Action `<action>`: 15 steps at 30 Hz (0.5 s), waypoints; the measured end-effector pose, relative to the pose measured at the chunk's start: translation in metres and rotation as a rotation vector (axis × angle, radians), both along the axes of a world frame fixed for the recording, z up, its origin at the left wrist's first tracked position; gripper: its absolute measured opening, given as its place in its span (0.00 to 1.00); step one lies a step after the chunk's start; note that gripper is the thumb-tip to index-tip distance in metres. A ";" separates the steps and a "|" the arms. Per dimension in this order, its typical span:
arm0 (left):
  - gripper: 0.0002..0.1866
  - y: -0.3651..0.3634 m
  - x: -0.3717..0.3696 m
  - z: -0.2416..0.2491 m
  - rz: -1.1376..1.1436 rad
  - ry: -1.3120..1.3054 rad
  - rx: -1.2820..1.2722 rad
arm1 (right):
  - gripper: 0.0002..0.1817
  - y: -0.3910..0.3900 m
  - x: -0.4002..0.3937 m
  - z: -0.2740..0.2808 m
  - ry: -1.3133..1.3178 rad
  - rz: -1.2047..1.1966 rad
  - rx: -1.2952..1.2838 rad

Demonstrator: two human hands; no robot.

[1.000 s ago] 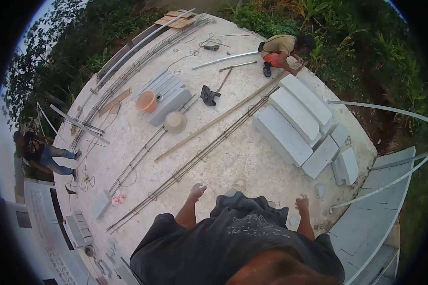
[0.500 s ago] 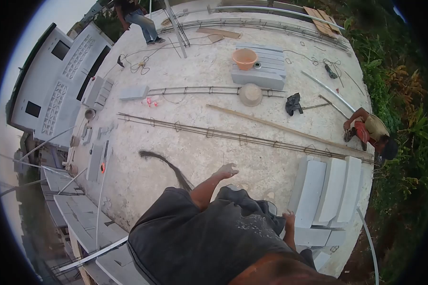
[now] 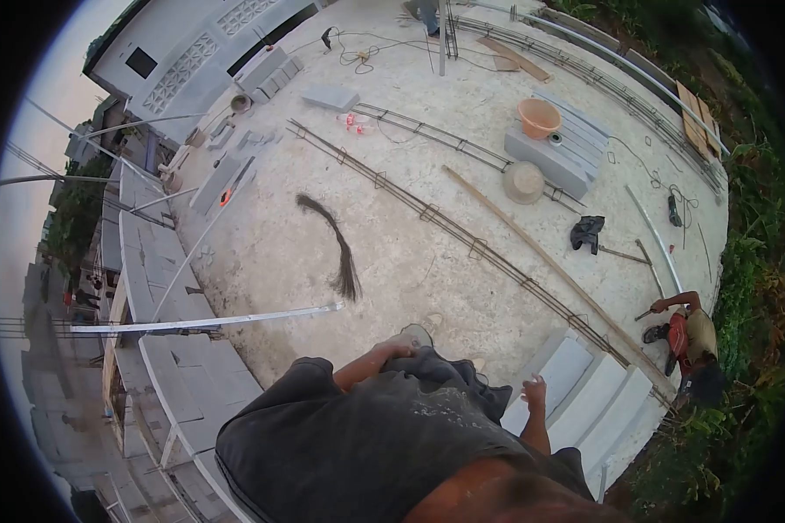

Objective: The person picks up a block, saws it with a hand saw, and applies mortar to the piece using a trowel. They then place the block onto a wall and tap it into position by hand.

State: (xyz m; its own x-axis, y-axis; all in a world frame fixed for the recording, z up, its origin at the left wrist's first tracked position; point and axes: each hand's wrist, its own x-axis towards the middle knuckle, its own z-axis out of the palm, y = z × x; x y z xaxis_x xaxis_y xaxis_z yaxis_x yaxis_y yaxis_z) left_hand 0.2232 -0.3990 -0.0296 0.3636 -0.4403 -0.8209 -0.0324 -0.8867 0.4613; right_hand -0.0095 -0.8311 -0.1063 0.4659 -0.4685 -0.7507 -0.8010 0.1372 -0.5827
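Observation:
My left hand (image 3: pixel 398 348) hangs low in front of my dark clothing (image 3: pixel 384 418), close to my shoe (image 3: pixel 417 335); its fingers are too small and blurred to make out. My right hand (image 3: pixel 535 390) is raised beside the long pale blocks (image 3: pixel 576 383), with its fingers apart and nothing visible in them. A bundle of thin dark wires (image 3: pixel 336 244) lies on the concrete ahead and left of my left hand. Across the floor run a long rebar cage (image 3: pixel 427 212) and a wooden strip (image 3: pixel 519 231).
A co-worker (image 3: pixel 693 336) crouches at the right edge by greenery. An orange basin (image 3: pixel 539 118) rests on grey blocks (image 3: pixel 549 161), with a round bowl (image 3: pixel 524 183) beside them. A metal pole (image 3: pixel 209 321) reaches in from the left. Another person's legs (image 3: pixel 429 16) show at the top.
The view has turned, so the floor items appear shifted and tilted. My left hand is now nearer my clothing, and my right hand appears higher. The crouching co-worker now holds an arm outward.

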 end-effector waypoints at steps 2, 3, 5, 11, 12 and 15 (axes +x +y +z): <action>0.33 0.008 0.004 -0.009 0.103 -0.165 -0.068 | 0.34 -0.016 0.029 0.008 0.015 0.063 0.012; 0.33 0.018 0.004 -0.015 0.163 -0.241 -0.098 | 0.35 -0.017 0.039 0.007 0.030 0.101 0.019; 0.35 0.033 0.024 -0.009 0.415 -0.224 -0.123 | 0.35 -0.014 0.068 0.008 0.047 0.190 0.002; 0.37 0.089 0.077 -0.006 0.704 -0.145 -0.233 | 0.37 0.058 0.191 0.009 -0.043 0.387 -0.056; 0.37 0.105 0.079 -0.022 0.667 -0.177 -0.254 | 0.37 0.072 0.207 -0.007 -0.095 0.417 -0.067; 0.40 0.151 0.098 -0.008 0.597 -0.135 -0.213 | 0.41 0.132 0.261 -0.011 -0.206 0.773 -0.097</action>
